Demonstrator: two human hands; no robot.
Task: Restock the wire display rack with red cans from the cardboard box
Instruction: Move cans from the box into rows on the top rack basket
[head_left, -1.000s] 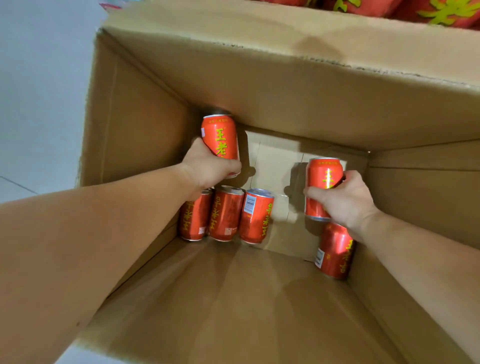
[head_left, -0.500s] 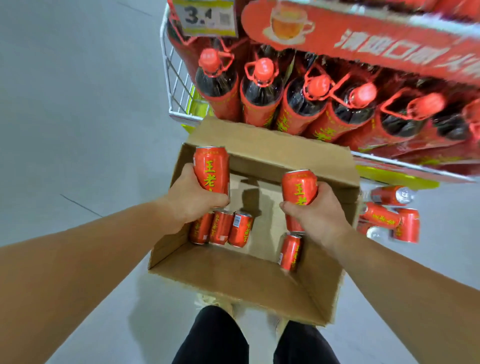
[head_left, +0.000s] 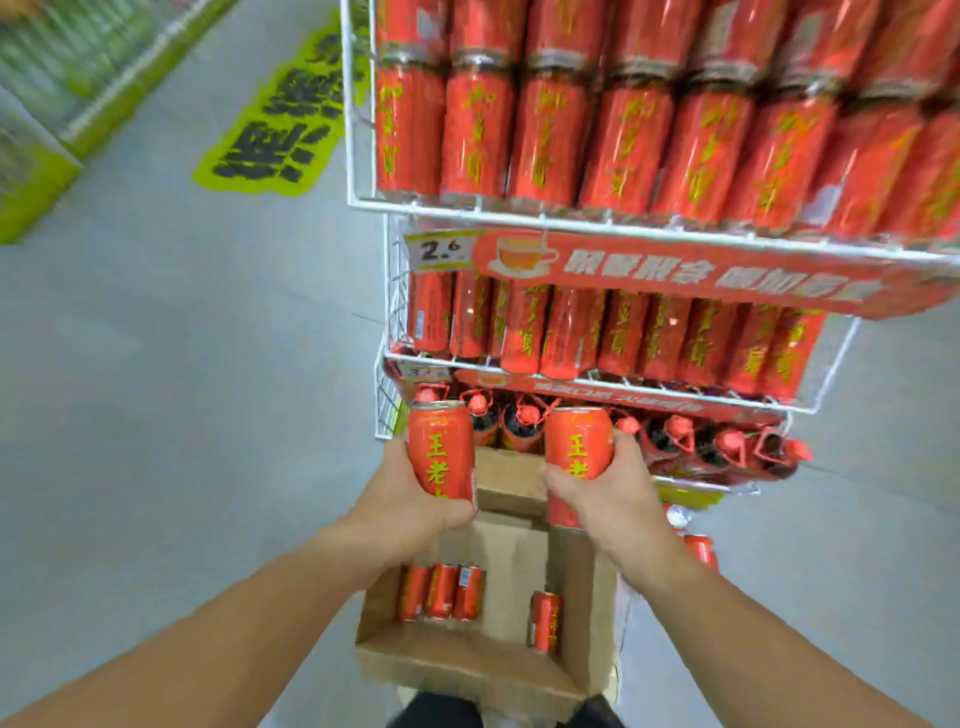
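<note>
Left hand (head_left: 397, 501) and right hand (head_left: 615, 501) grip red cans (head_left: 441, 452) upright, tops up.

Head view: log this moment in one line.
left hand: grips left can | right hand: grips right can | cardboard box: four cans inside | wire rack: both unplaced

Two upright red cans (head_left: 441, 452) above cardboard box (head_left: 467, 670) — perhaps four inside

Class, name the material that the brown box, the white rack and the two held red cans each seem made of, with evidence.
Brown box: cardboard, matt, with creased flaps. White rack: thin metal wire, seemingly coated white. Left red can and right red can: probably aluminium, glossy printed skin, metallic rims.
</note>
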